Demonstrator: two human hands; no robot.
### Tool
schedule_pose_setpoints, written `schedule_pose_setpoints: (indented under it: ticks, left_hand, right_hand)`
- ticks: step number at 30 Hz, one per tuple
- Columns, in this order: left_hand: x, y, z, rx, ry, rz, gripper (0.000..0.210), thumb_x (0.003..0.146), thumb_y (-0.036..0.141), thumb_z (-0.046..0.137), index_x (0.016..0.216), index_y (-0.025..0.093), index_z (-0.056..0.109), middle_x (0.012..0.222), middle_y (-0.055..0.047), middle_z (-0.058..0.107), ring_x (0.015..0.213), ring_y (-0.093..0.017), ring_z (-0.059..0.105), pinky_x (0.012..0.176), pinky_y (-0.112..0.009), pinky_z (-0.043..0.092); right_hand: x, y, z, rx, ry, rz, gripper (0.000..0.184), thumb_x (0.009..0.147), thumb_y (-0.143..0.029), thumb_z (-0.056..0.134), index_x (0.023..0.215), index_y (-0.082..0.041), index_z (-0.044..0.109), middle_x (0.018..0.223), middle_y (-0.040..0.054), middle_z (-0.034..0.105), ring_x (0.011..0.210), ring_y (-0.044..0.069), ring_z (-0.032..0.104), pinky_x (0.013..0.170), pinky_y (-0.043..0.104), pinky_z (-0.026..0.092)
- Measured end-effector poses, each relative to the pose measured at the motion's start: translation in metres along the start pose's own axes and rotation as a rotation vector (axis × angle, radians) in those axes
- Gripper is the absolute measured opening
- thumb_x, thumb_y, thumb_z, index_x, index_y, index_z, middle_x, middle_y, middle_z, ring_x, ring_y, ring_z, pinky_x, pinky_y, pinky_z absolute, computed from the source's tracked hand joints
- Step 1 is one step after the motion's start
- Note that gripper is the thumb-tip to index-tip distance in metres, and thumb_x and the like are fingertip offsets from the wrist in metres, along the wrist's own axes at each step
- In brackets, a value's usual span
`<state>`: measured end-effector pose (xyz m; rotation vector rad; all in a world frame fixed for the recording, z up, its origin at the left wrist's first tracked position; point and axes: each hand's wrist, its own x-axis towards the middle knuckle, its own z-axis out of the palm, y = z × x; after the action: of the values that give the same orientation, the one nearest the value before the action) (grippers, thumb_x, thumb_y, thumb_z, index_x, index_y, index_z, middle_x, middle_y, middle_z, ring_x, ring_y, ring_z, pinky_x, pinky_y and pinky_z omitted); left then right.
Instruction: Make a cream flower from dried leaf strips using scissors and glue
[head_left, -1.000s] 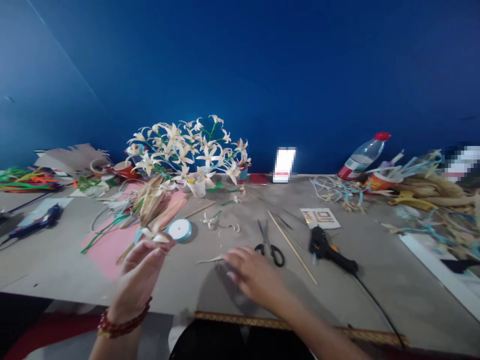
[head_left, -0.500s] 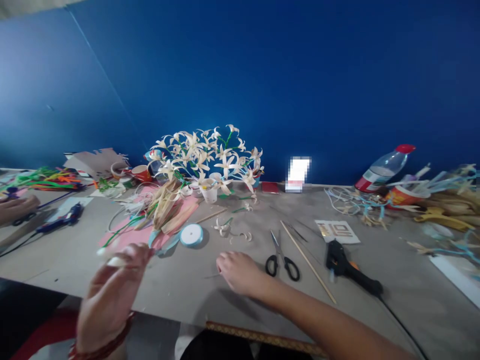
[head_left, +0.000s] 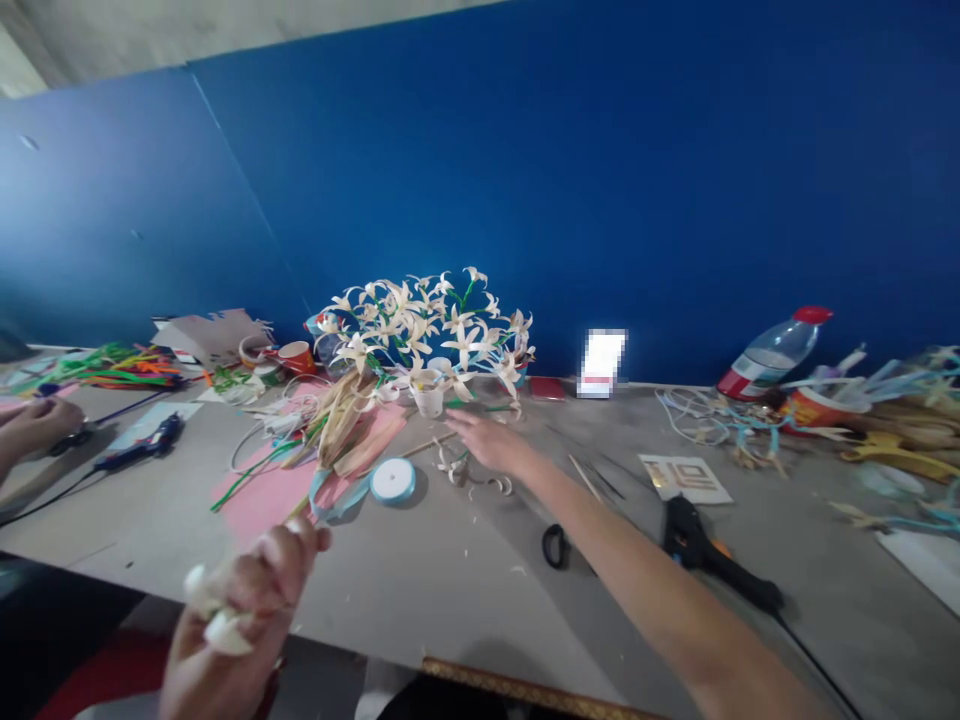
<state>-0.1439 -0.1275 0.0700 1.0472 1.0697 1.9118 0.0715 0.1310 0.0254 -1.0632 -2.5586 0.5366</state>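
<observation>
My left hand is closed around a pale flower whose white petals stick out at the near side of the fist. It hovers above the table's front edge. My right hand stretches forward over the table, fingers extended, close to the small white cup. Many cream flowers on green stems rise behind it. Below the right hand lie loose cream petals. The forearm covers most of the scissors, leaving one black handle in sight. A spool of light blue ribbon lies between my hands.
Right of my forearm are a black glue gun, a printed white square and a tilted bottle. Dried husks lie on pink paper. At far left, another person's hand is near a blue glue gun.
My right hand has moved forward from the near table to beside the white cup, its fingers now extended. My left hand has turned and dropped slightly, still holding the flower. The view has shifted slightly.
</observation>
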Motion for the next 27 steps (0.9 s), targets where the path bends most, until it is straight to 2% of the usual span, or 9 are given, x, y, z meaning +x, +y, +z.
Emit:
schedule_pose_setpoints:
  ticks: [4,6,8,12,14,16,20,22,27]
  left_hand:
    - [-0.002,-0.033,0.010,-0.021,-0.143,-0.129,0.019,0.075,0.038,0.078,0.066,0.024,0.069,0.070,-0.004,0.055,0.082,-0.024,0.054,0.092,-0.048,0.048]
    - [-0.005,-0.046,0.026,-0.081,-0.140,-0.237,0.017,0.077,0.034,0.077,0.070,0.020,0.069,0.078,-0.006,0.057,0.087,-0.024,0.056,0.091,-0.044,0.047]
    - [-0.005,-0.057,0.049,-0.238,-0.121,-0.302,0.018,0.077,0.033,0.078,0.070,0.019,0.068,0.079,-0.004,0.055,0.086,-0.021,0.055,0.088,-0.039,0.048]
    - [-0.005,-0.075,0.094,-0.524,-0.192,-0.391,0.017,0.077,0.031,0.078,0.071,0.020,0.067,0.075,-0.001,0.051,0.079,-0.017,0.053,0.084,-0.034,0.049]
    - [-0.005,-0.080,0.104,-0.583,-0.197,-0.406,0.014,0.077,0.030,0.078,0.072,0.021,0.067,0.076,0.000,0.049,0.079,-0.016,0.052,0.084,-0.033,0.049]
    - [-0.003,-0.082,0.102,-0.585,-0.179,-0.390,0.013,0.076,0.029,0.078,0.074,0.022,0.067,0.075,0.000,0.048,0.079,-0.016,0.051,0.082,-0.033,0.049]
    - [0.005,-0.075,0.071,-0.479,-0.117,-0.284,0.015,0.074,0.029,0.079,0.073,0.022,0.066,0.073,0.001,0.049,0.079,-0.017,0.051,0.083,-0.035,0.050]
    - [0.008,-0.068,0.053,-0.420,-0.063,-0.233,0.018,0.072,0.031,0.081,0.071,0.022,0.065,0.071,0.001,0.049,0.078,-0.017,0.051,0.081,-0.034,0.050]
    - [0.002,-0.063,0.035,-0.366,0.027,-0.214,0.019,0.070,0.031,0.082,0.072,0.022,0.066,0.073,0.001,0.052,0.081,-0.018,0.053,0.081,-0.034,0.050]
  right_hand:
    - [-0.020,-0.004,-0.002,0.149,0.057,-0.020,0.031,0.095,-0.012,0.046,0.116,-0.017,0.068,0.130,0.0121,0.065,0.116,0.023,0.062,0.102,0.039,0.045]
    - [-0.044,-0.011,-0.006,0.236,0.054,-0.002,0.026,0.095,-0.016,0.047,0.106,-0.015,0.071,0.108,0.0129,0.073,0.100,0.024,0.068,0.092,0.040,0.051]
    - [-0.075,-0.024,-0.006,0.350,0.003,-0.022,0.024,0.094,-0.021,0.052,0.114,-0.018,0.067,0.104,0.0087,0.073,0.087,0.019,0.070,0.079,0.032,0.056]
    - [-0.130,-0.050,0.007,1.007,-0.352,-0.110,0.093,0.081,-0.021,0.072,0.156,-0.030,0.019,0.095,0.0007,0.069,0.075,0.014,0.068,0.067,0.026,0.054]
    - [-0.144,-0.053,0.016,1.156,-0.351,-0.036,0.098,0.078,-0.018,0.072,0.157,-0.030,0.015,0.090,-0.0014,0.068,0.072,0.013,0.067,0.067,0.026,0.053]
    - [-0.148,-0.045,0.020,1.104,-0.295,0.027,0.077,0.082,-0.017,0.067,0.151,-0.025,0.033,0.086,-0.0010,0.069,0.073,0.013,0.067,0.070,0.026,0.052]
    - [-0.136,-0.016,0.011,0.488,-0.146,0.045,0.025,0.091,-0.016,0.053,0.108,-0.021,0.071,0.077,-0.0005,0.072,0.070,0.014,0.066,0.068,0.024,0.050]
    - [-0.123,-0.004,0.006,0.301,-0.059,0.076,0.024,0.093,-0.019,0.050,0.102,-0.020,0.072,0.077,0.0013,0.073,0.070,0.016,0.065,0.067,0.025,0.049]
    - [-0.076,-0.007,0.022,0.090,-0.022,0.006,0.039,0.091,-0.018,0.056,0.130,-0.023,0.061,0.106,0.0071,0.075,0.091,0.021,0.068,0.081,0.031,0.049]
